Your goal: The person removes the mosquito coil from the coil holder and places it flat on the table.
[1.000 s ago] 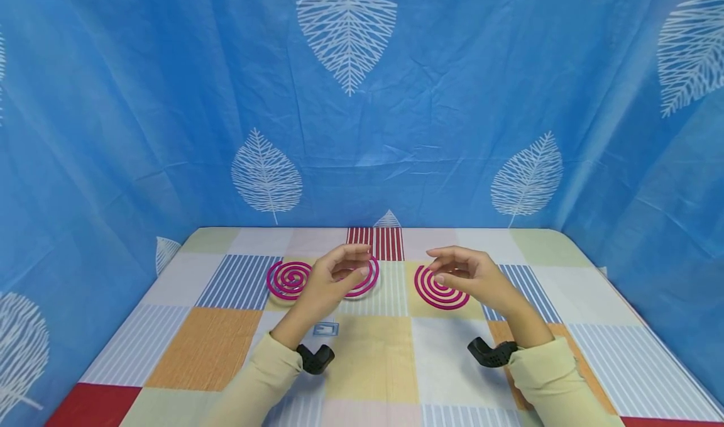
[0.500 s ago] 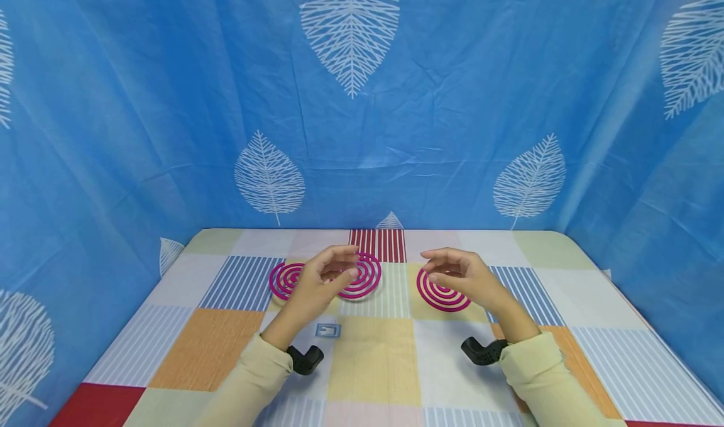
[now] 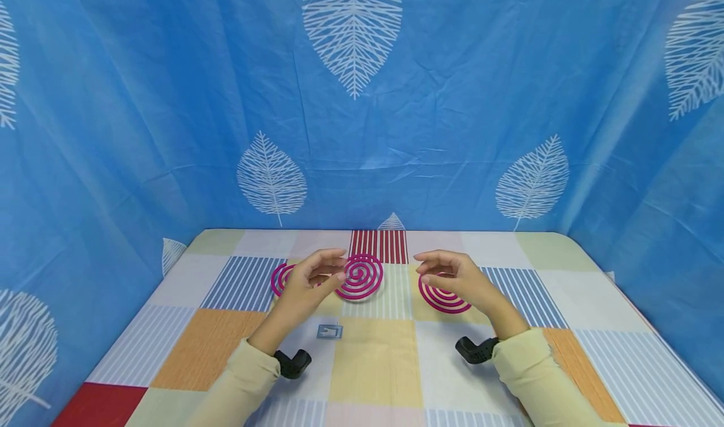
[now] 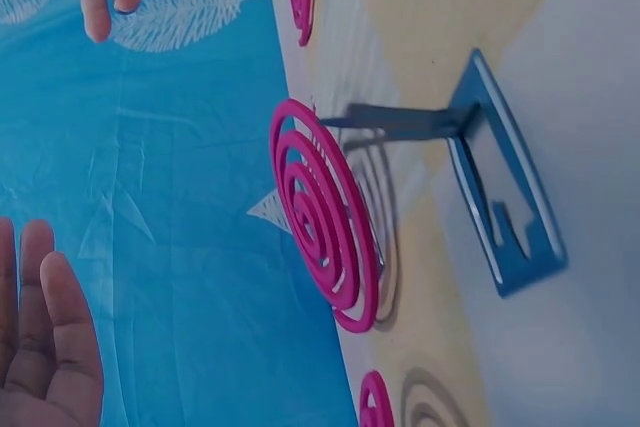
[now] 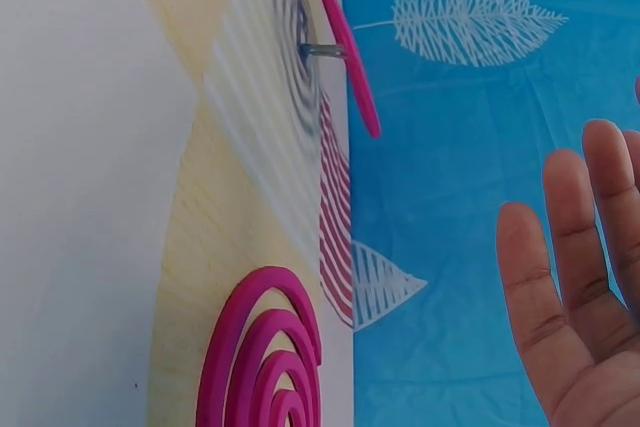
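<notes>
Blue cloth printed with white leaves hangs on the far, left and right sides of a table under a patchwork cover. Toward the far side three magenta spirals sit in a row: a left coil, a middle coil raised on a grey metal piece, and a right coil. Left hand hovers nearer than the left coil, partly hiding it; right hand partly covers the right coil. Both have loosely bent fingers, thumbs apart. Nearer lies a small metal stand, its prong rising.
</notes>
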`<state>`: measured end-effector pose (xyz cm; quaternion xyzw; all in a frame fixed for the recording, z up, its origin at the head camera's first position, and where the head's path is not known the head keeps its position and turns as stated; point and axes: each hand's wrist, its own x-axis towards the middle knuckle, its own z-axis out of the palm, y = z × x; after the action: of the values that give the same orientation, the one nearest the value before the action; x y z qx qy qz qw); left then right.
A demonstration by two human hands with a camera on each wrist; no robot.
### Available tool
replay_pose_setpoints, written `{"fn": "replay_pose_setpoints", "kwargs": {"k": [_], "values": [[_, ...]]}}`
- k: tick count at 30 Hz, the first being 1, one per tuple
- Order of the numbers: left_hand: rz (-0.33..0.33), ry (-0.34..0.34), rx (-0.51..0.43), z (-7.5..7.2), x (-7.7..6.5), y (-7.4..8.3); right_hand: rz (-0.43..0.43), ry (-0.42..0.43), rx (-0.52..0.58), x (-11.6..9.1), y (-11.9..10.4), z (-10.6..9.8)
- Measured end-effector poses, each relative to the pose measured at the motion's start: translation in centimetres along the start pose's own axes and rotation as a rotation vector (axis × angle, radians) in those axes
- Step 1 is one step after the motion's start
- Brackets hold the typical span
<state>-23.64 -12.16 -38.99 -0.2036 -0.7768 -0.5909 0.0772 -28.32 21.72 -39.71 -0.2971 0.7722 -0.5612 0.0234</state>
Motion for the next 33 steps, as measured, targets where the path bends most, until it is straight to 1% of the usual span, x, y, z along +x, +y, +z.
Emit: {"fn": "replay_pose_setpoints", "kwargs": {"k": [4,9,17,24,28,33], "values": [[-0.012,0.012,0.022,-0.5,-0.3,-0.2,0.023,-0.004,0.002,0.3,0.0,0.2],[-0.018,0.045,0.049,-1.1,-0.7,-0.5,0.021,-0.029,-0.002,0.9,0.2,0.5],[-0.058,0.104,0.074,-2.0,-1.3,-1.1,0.06,-0.064,-0.054,1.8,0.3,0.8],[-0.068,0.133,0.082,-3.3,-1.8,-1.4,0.026,-0.101,-0.057,2.7,0.4,1.4],[-0.068,0.157,0.077,-4.0,-1.9,-1.5,0.03,-0.112,-0.036,3.1,0.4,1.8],[-0.099,0.188,0.078,-4.8,-2.2,-1.6,0.029,-0.118,-0.03,3.4,0.5,2.5]]}}
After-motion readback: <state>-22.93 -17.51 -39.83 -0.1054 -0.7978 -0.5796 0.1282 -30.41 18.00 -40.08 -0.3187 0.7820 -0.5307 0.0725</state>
